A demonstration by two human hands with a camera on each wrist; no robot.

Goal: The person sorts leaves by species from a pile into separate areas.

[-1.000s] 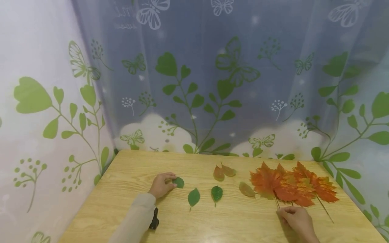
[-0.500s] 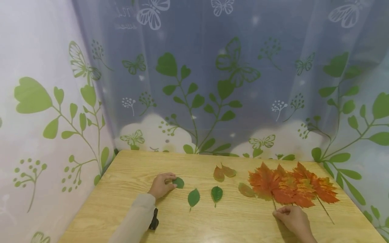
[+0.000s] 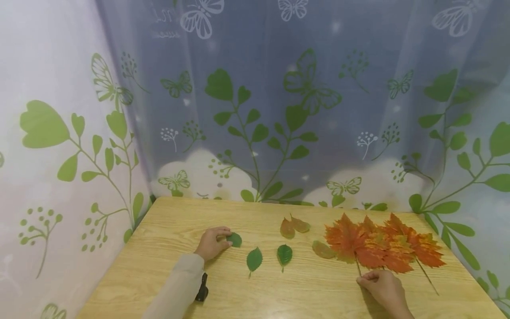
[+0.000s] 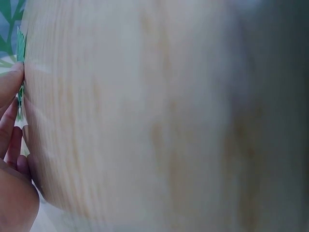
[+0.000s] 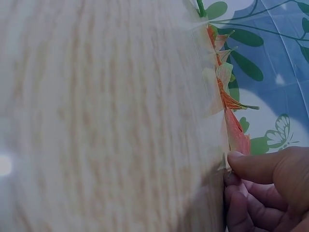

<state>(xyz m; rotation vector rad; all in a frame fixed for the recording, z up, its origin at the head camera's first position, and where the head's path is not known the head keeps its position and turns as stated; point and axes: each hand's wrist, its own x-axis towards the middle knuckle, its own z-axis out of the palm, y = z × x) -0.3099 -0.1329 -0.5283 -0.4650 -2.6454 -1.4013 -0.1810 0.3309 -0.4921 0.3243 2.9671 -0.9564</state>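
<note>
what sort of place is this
Probably an indoor tabletop setup, perhaps a makeshift booth, though the wider room is out of view. Printed curtains hang behind and on both sides of a wood-grain table, where green leaves and orange leaves are laid out.

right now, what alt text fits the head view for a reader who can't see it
A person's left hand holds a green leaf on a wooden table while the right hand pinches a stem of overlapping orange leaves. Two more green leaves and three brownish leaves lie between the hands; a butterfly-patterned cloth hangs behind.
</note>
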